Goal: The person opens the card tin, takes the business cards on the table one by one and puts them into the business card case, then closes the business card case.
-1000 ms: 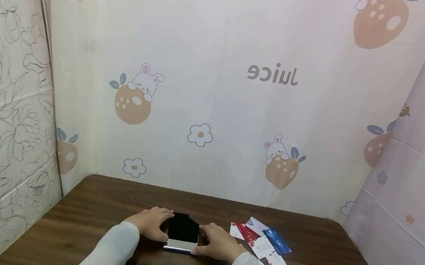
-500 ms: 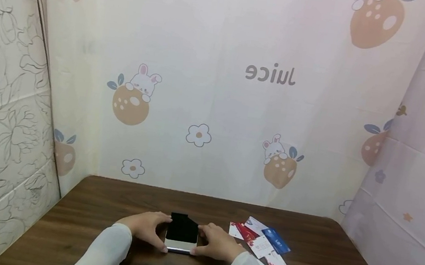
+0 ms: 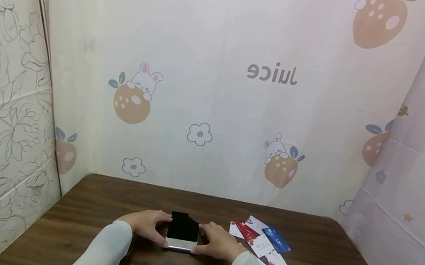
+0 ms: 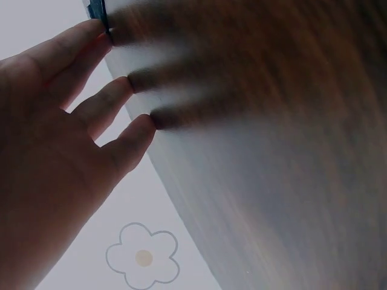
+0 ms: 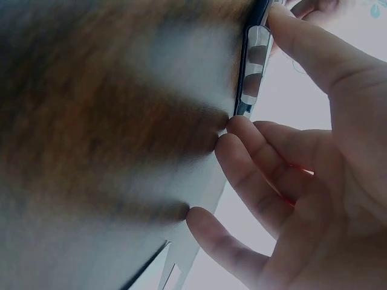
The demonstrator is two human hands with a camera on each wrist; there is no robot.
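A flat, black-topped card case (image 3: 183, 229) with a silver front band lies on the dark wood table in the head view. My left hand (image 3: 145, 225) holds its left side, thumb at the near corner and forefinger towards the far end. On the opposite side my right hand (image 3: 219, 243) grips it likewise, thumb at the near right corner. The left wrist view shows the fingertips (image 4: 142, 124) of the left hand down on the tabletop. In the right wrist view the shiny metal edge of the case (image 5: 257, 63) runs between thumb and fingers; other fingertips rest on the table.
Several overlapping cards, among them a red card (image 3: 246, 233), a blue card (image 3: 276, 241) and white ones, lie right of my right hand. The wooden table (image 3: 106, 194) meets a patterned cloth wall (image 3: 200, 162) at its far edge. Cloth also hangs at both sides.
My left hand has shifted slightly left and towards me, its thumb moving from the left side to the near left corner of the card case. My right hand stays in place.
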